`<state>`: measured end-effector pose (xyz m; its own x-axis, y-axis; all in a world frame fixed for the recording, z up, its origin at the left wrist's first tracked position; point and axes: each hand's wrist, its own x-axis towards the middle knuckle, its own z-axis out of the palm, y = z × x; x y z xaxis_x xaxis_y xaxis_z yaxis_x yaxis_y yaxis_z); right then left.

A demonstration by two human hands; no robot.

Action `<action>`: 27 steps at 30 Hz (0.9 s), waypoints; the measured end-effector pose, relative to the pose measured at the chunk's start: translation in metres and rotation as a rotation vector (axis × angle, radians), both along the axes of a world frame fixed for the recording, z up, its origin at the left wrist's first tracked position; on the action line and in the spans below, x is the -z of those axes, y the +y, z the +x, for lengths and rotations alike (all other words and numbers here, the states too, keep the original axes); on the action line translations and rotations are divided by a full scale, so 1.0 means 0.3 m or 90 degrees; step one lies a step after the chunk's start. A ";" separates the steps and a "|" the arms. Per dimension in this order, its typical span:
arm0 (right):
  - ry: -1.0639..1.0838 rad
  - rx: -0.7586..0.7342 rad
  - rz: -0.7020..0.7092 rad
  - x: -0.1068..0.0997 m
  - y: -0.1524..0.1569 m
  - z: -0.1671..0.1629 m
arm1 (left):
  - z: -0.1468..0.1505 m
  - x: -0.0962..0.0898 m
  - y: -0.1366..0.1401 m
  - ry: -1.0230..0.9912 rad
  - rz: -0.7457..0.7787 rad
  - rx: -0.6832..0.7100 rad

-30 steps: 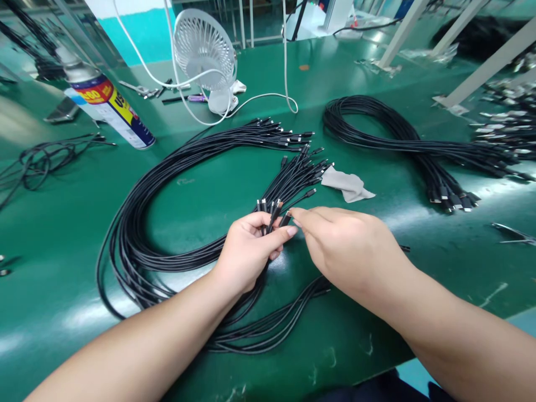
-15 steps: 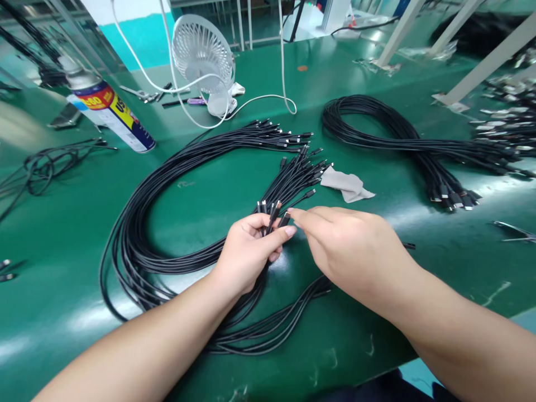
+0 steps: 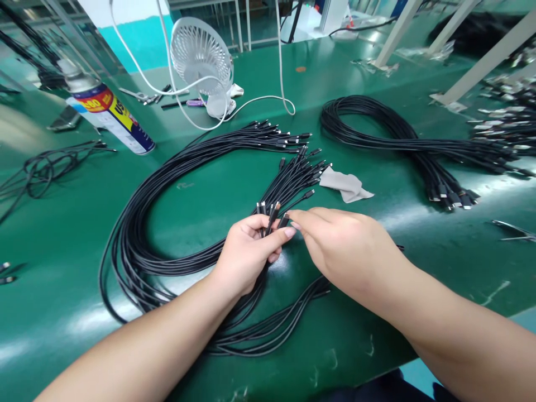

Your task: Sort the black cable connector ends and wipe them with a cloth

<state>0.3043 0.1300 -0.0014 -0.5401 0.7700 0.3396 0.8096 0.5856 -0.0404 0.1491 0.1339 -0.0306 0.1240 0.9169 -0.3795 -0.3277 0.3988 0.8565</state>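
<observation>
My left hand (image 3: 251, 245) is closed around several black cables, whose connector ends (image 3: 272, 215) stick up between thumb and fingers. Just to the right, my right hand (image 3: 343, 240) has its fingers pinched together at the tip of one connector (image 3: 285, 219). Whatever lies inside that pinch is hidden by the fingers. A large loop of black cables (image 3: 129, 223) curves over the green table on the left, and part of it passes beneath my left hand. Loose cable ends (image 3: 299, 167) fan out behind both hands, beside a crumpled pale cloth (image 3: 345, 185).
A small white fan (image 3: 203, 61) with a white cord stands at the back. Left of it is a spray can (image 3: 111, 111). Another cable bundle (image 3: 368, 134) lies at the right, with metal tweezers (image 3: 513, 230) near the right edge. Slanted posts (image 3: 481, 61) rise from the green table (image 3: 201, 201).
Both hands keep nearly the same pose at the connectors. The right hand has shifted very slightly left, and the whole view has moved a little.
</observation>
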 end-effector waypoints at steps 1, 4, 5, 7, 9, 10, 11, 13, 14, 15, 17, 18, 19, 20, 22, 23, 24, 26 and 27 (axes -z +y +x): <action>0.000 0.003 -0.001 0.000 -0.001 0.000 | 0.000 0.001 0.000 -0.001 0.001 0.001; 0.008 0.008 0.002 0.002 -0.001 -0.001 | 0.000 0.001 -0.001 -0.004 0.002 0.002; 0.010 0.008 0.002 0.002 0.000 -0.001 | 0.000 0.001 0.000 -0.005 0.000 0.003; 0.015 0.008 0.003 0.000 0.002 -0.001 | 0.000 0.000 0.001 -0.007 -0.004 0.005; 0.027 0.010 0.001 -0.003 0.004 -0.001 | -0.002 -0.001 0.002 -0.009 -0.006 0.007; 0.037 0.012 -0.002 -0.006 0.005 0.000 | -0.003 -0.001 0.003 -0.009 -0.006 0.006; 0.047 0.014 -0.011 -0.010 0.006 0.002 | -0.004 -0.001 0.003 -0.009 -0.006 0.005; 0.076 0.020 -0.049 -0.018 0.010 0.007 | -0.006 -0.001 0.003 -0.010 -0.004 0.005; 0.094 0.024 -0.077 -0.022 0.014 0.011 | -0.006 -0.001 0.003 -0.011 -0.004 0.005; 0.117 0.027 -0.109 -0.024 0.019 0.015 | -0.007 -0.001 0.003 -0.010 -0.004 0.006; 0.180 0.027 -0.170 -0.026 0.033 0.023 | -0.007 -0.001 0.003 -0.007 -0.003 0.007; 0.221 0.023 -0.201 -0.025 0.042 0.025 | -0.008 -0.001 0.002 -0.005 -0.003 0.008; 0.265 0.016 -0.234 -0.023 0.051 0.026 | -0.008 -0.001 0.002 -0.003 -0.001 0.011; 0.309 0.007 -0.271 -0.020 0.059 0.026 | -0.009 0.000 0.002 -0.003 0.000 0.018; 0.375 -0.016 -0.344 -0.015 0.074 0.023 | -0.010 0.000 0.001 -0.003 0.004 0.039; 0.391 -0.026 -0.369 -0.013 0.080 0.022 | -0.011 0.001 0.001 -0.004 0.006 0.051; 0.394 -0.031 -0.378 -0.013 0.083 0.020 | -0.012 0.000 0.001 -0.006 0.006 0.060; 0.378 -0.037 -0.364 -0.014 0.088 0.019 | -0.014 0.000 0.001 -0.013 0.002 0.069; 0.367 -0.038 -0.347 -0.016 0.089 0.019 | -0.014 -0.001 0.001 -0.018 -0.001 0.072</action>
